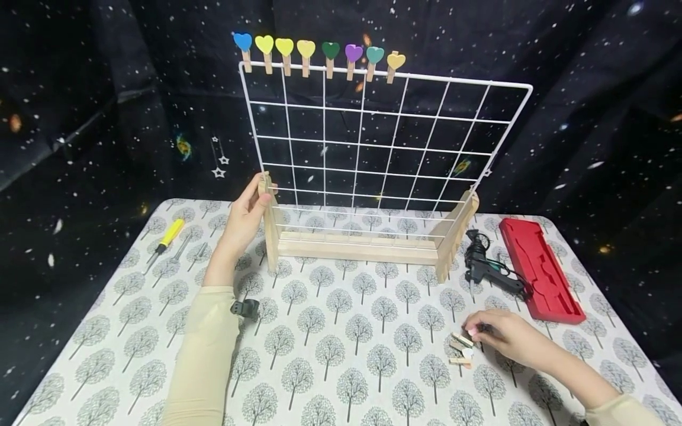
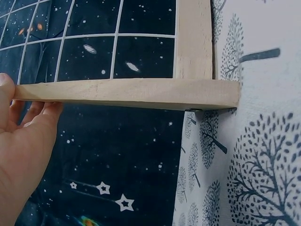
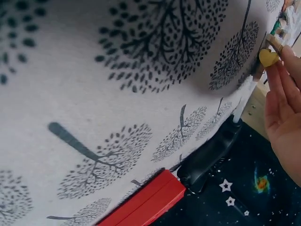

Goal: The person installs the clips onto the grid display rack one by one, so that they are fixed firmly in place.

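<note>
My left hand (image 1: 246, 216) grips the upper end of the left wooden side post (image 1: 270, 234) of a stand that holds a white wire grid (image 1: 362, 142). In the left wrist view, the thumb and fingers of that hand (image 2: 28, 136) lie on opposite sides of the wooden post (image 2: 127, 92). Over a small pile of clothespins (image 1: 460, 360) on the right, my right hand (image 1: 503, 334) bends down. In the right wrist view, its fingers pinch a clothespin with a yellow heart (image 3: 268, 57). Several heart clothespins (image 1: 330, 51) line the grid's top left edge.
A black glue gun (image 1: 492, 272) with its cord lies right of the stand, beside a red molded tray (image 1: 540, 269). On the left lie a yellow-handled screwdriver (image 1: 169, 236) and smaller metal tools (image 1: 183, 245). A tree-print cloth (image 1: 341, 349) covers the table; a dark starry backdrop hangs behind.
</note>
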Action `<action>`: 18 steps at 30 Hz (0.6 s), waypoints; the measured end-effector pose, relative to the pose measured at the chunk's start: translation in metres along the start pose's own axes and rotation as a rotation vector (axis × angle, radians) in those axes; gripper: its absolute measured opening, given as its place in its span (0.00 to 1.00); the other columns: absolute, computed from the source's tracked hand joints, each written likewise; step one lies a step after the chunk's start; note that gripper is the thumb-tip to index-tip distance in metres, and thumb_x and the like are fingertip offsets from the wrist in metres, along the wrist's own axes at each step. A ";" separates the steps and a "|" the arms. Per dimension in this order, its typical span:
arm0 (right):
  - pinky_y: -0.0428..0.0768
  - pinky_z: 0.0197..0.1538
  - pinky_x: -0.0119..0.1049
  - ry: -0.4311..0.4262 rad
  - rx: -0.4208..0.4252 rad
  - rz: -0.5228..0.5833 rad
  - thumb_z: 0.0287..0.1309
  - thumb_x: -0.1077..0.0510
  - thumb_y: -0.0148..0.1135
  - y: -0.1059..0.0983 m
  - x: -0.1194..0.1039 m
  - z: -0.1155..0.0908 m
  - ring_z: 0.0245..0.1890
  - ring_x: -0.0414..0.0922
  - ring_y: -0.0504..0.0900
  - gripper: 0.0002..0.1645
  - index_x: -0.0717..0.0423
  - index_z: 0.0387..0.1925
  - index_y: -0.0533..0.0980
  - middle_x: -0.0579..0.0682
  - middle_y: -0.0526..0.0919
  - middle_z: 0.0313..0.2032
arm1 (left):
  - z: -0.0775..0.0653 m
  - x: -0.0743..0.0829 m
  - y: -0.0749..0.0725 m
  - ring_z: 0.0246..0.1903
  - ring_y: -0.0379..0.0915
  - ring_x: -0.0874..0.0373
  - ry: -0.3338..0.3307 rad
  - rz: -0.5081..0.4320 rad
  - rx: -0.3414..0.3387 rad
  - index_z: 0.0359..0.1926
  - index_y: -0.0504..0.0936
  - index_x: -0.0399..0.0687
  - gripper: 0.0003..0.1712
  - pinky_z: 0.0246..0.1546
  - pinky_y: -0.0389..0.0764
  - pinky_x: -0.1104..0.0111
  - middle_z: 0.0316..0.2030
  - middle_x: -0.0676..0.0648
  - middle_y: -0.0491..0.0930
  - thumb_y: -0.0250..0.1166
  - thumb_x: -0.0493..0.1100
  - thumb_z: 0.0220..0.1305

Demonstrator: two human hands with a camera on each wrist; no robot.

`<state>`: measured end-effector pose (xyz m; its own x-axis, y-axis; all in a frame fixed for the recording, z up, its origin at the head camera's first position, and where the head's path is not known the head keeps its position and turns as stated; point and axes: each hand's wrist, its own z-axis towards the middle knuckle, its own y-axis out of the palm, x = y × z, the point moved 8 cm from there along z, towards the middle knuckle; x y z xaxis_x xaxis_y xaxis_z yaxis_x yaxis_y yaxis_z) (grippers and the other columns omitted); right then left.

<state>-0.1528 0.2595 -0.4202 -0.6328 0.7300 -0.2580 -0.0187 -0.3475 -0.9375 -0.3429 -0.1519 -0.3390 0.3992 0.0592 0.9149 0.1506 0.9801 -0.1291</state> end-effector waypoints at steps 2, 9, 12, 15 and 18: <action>0.77 0.40 0.34 0.008 -0.008 0.005 0.41 0.61 0.66 0.000 0.000 -0.001 0.36 0.34 0.76 0.16 0.40 0.32 0.73 0.33 0.78 0.34 | -0.001 0.000 0.000 0.57 0.61 0.50 -0.003 0.001 0.001 0.64 0.54 0.58 0.28 0.60 0.59 0.60 0.55 0.38 0.65 0.47 0.44 0.64; 0.78 0.37 0.32 0.043 -0.040 0.040 0.44 0.57 0.65 -0.003 0.000 -0.002 0.34 0.31 0.76 0.13 0.41 0.35 0.74 0.32 0.77 0.34 | -0.002 -0.001 -0.001 0.57 0.60 0.48 -0.008 0.008 0.005 0.64 0.54 0.59 0.28 0.60 0.58 0.59 0.56 0.38 0.65 0.48 0.45 0.64; 0.78 0.37 0.31 0.064 -0.045 0.038 0.45 0.55 0.65 -0.008 0.001 0.000 0.35 0.32 0.77 0.13 0.43 0.37 0.76 0.33 0.78 0.35 | -0.002 -0.002 -0.001 0.57 0.61 0.51 -0.011 0.021 0.006 0.64 0.54 0.60 0.28 0.60 0.58 0.60 0.56 0.39 0.65 0.47 0.45 0.64; 0.77 0.38 0.29 0.050 -0.014 0.039 0.43 0.54 0.66 -0.018 0.000 0.006 0.35 0.33 0.78 0.13 0.43 0.36 0.78 0.33 0.79 0.34 | -0.001 -0.001 -0.001 0.57 0.61 0.52 -0.009 0.025 0.005 0.64 0.54 0.60 0.28 0.60 0.58 0.60 0.56 0.39 0.65 0.47 0.45 0.64; 0.77 0.37 0.26 0.058 0.014 0.069 0.42 0.54 0.66 -0.029 0.002 0.016 0.34 0.32 0.78 0.13 0.41 0.35 0.78 0.33 0.79 0.34 | -0.001 -0.001 0.000 0.57 0.61 0.51 -0.008 0.020 0.008 0.64 0.54 0.59 0.28 0.60 0.58 0.60 0.55 0.40 0.66 0.47 0.45 0.64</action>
<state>-0.1657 0.2618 -0.3902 -0.5870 0.7367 -0.3356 0.0127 -0.4061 -0.9137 -0.3428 -0.1525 -0.3399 0.3945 0.0800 0.9154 0.1359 0.9802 -0.1442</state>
